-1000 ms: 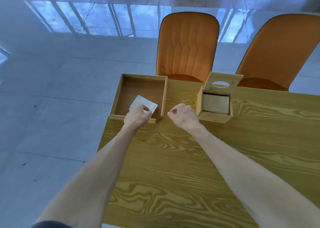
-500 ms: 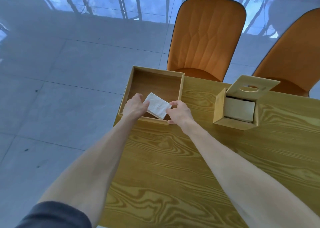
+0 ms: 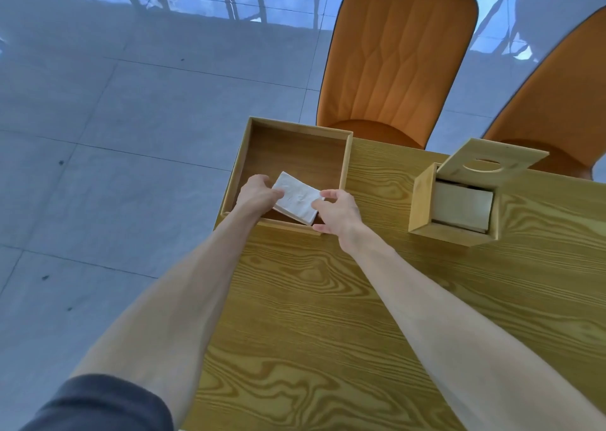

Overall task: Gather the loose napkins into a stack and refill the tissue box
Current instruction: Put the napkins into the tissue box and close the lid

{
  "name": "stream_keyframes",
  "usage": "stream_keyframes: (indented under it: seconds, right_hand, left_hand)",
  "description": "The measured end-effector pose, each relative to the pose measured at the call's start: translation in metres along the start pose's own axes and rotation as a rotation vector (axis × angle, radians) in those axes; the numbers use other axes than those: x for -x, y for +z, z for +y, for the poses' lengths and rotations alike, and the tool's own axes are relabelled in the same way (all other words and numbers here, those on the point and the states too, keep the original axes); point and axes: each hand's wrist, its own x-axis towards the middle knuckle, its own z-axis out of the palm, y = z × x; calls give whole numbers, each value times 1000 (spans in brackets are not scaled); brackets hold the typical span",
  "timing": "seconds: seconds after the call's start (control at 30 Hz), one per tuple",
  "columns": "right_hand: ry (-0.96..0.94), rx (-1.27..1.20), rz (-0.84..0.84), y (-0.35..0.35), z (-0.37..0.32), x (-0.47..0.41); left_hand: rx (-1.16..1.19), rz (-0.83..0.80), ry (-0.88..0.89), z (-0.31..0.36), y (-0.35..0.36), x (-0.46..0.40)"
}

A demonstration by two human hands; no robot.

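A small stack of white napkins (image 3: 296,198) is held above the near part of an open wooden tray (image 3: 296,148) at the table's far left corner. My left hand (image 3: 257,194) grips the stack's left edge. My right hand (image 3: 337,212) grips its right edge with fingers and thumb. To the right stands the wooden tissue box (image 3: 423,207), its lid (image 3: 488,158) with an oval slot hinged up, and pale napkins (image 3: 462,207) lie inside it.
The wooden table (image 3: 360,316) stretches toward me and to the right; its left edge drops to a grey tiled floor. Two orange chairs (image 3: 396,57) stand behind the table's far edge.
My right hand moved left from beside the tissue box and took hold of the napkin stack's right edge. The stack, first held only by my left hand, is now held between both.
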Motion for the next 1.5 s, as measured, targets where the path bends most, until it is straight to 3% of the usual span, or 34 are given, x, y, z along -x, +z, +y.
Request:
stream_keyframes:
  seconds: [0.27, 0.47, 0.7, 0.8, 0.93, 1.23, 1.5]
  right_hand:
    - [-24, 50, -18, 0, 1, -2]
    - [-152, 315, 22, 5, 6, -6]
    - [-372, 444, 127, -1, 7, 0]
    - [-537, 555, 226, -4, 9, 2]
    - [-574, 638, 209, -5, 12, 3]
    - [-564, 596, 254, -8, 15, 6]
    - [-562, 447, 269, -40, 16, 16]
  left_hand:
    - [-2, -47, 35, -8, -3, 0]
    - [97, -125, 150, -19, -16, 5]
    - [217, -286, 292, -34, -24, 7]
    - [238, -260, 332, -34, -21, 7]
    - [130, -214, 365, -39, -18, 4]
    - [57, -116, 402, -39, -16, 4]
    - [129, -153, 418, -19, -6, 23]
